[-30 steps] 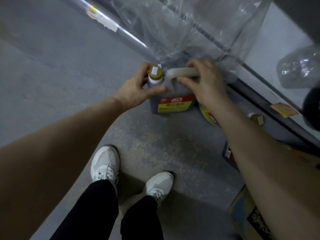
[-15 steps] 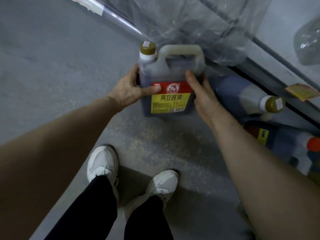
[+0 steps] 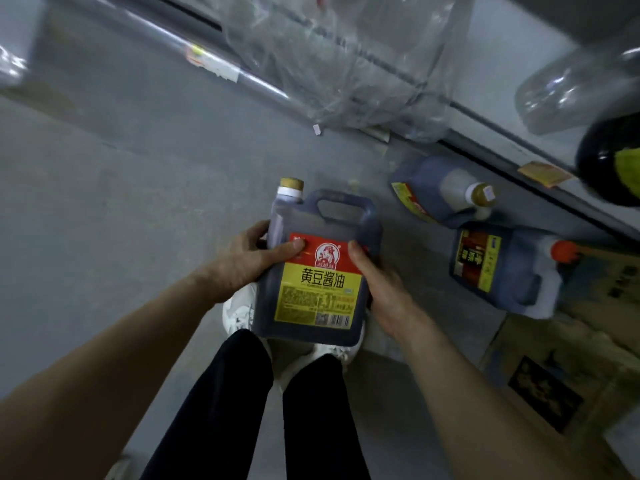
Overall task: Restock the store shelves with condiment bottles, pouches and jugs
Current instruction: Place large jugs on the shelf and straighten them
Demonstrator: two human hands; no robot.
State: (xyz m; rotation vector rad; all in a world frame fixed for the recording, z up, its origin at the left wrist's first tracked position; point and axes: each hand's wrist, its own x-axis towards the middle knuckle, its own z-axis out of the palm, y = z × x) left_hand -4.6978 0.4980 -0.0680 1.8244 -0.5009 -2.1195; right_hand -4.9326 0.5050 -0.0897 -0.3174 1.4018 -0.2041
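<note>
While looking straight down, gripped the soy-sauce jug (image 3: 317,268) from both sides, clear of the floor (image 3: 121,202), roughly upright, with its red-and-yellow label (image 3: 320,289) facing the camera. Wrapped the left hand (image 3: 249,261) round the jug's left edge, thumb laid flat across the red band of the label, fingers hidden behind. Wrapped the right hand (image 3: 379,289) round the right edge, thumb tip pressed on the front just beside the label, fingers likewise out of sight. Left the moulded handle (image 3: 343,206) untouched above and between the two hands, and the gold cap (image 3: 291,183) bare above the left hand. Had white shoes (image 3: 239,310) and black trousers (image 3: 242,393) directly below the hands, partly hidden by the jug. Noted a second jug (image 3: 433,195) on its side on the floor, beyond and to the right of the right hand, gold cap pointing away from that hand. Noted a third jug (image 3: 502,268), orange-capped, also on its side, right of the right hand and just beside the second; could not tell whether touching. Saw cardboard boxes (image 3: 571,358) farther right, next to the third jug. Saw crumpled clear plastic wrap (image 3: 346,64) well beyond both hands, at the edge of the bottom shelf (image 3: 512,81), with a yellow price tag (image 3: 542,173) on the shelf rail far right of the hands. Made out a dark bottle (image 3: 606,164), blurred, above that tag.
</note>
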